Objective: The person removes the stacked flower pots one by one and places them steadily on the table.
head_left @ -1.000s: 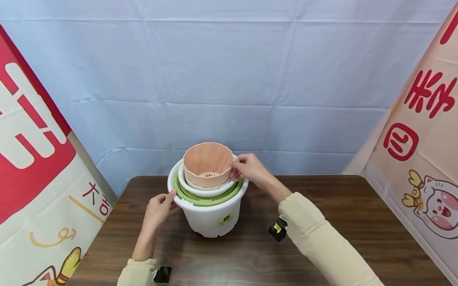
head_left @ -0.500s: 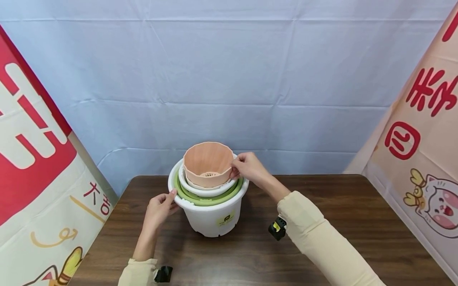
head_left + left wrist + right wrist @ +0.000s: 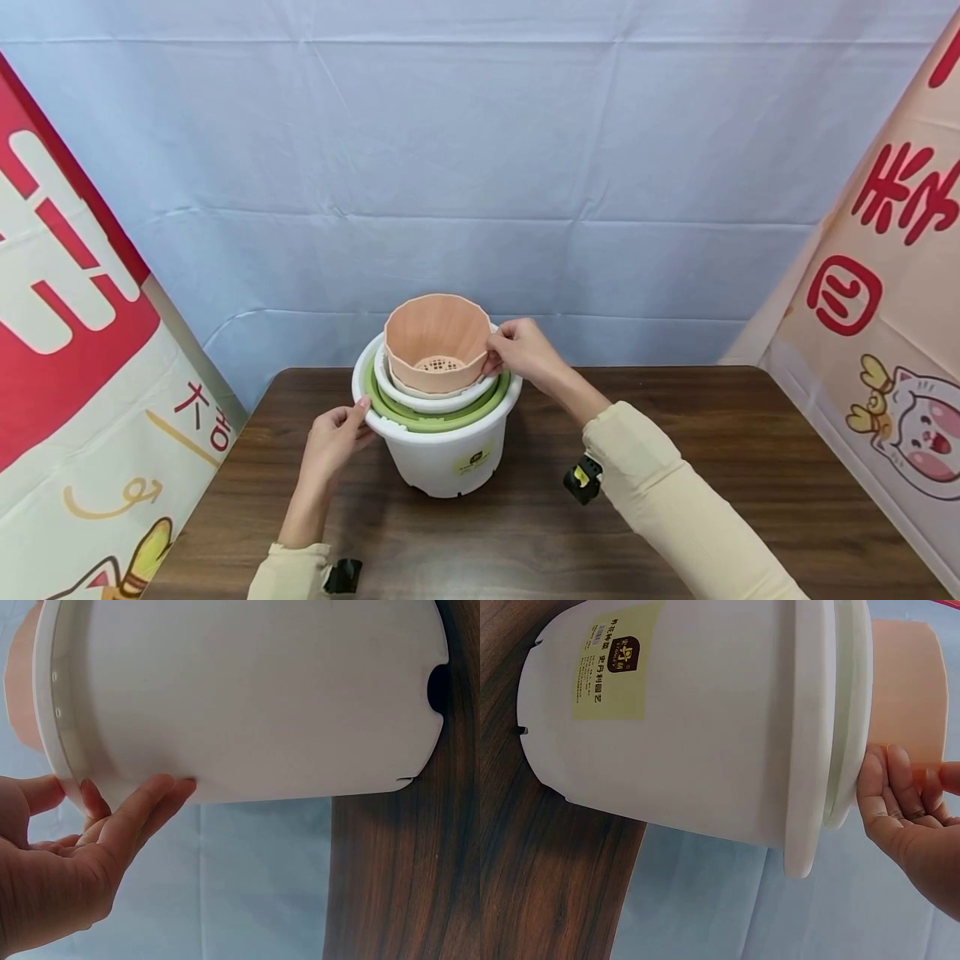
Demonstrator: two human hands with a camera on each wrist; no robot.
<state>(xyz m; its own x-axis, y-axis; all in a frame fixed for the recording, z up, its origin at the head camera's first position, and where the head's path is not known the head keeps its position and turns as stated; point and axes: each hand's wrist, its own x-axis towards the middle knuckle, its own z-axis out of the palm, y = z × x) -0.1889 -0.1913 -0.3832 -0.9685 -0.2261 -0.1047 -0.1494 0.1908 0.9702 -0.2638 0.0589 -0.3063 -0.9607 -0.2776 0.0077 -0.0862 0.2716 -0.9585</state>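
Observation:
A nested stack of plastic flower pots stands on the table. Outermost is a large white pot (image 3: 420,458) with a yellow-green label (image 3: 615,660). Inside it sit a green pot (image 3: 435,423) and a smaller white pot (image 3: 437,406), with a peach pot (image 3: 435,379) on top, its wavy rim up and its perforated bottom showing. My left hand (image 3: 333,437) grips the large white pot's rim, thumb on top and fingers spread under it along the wall (image 3: 225,712). My right hand (image 3: 525,352) pinches the right rim of the peach pot between thumb and fingers.
The stack stands toward the back of a brown wooden table (image 3: 675,467). Behind it hangs a pale blue cloth (image 3: 465,167). Printed banners flank the table, one at left (image 3: 75,333) and one at right (image 3: 885,350).
The peach pot's far rim has risen slightly, and more of its perforated bottom shows. My left hand keeps its hold on the large white pot's rim.

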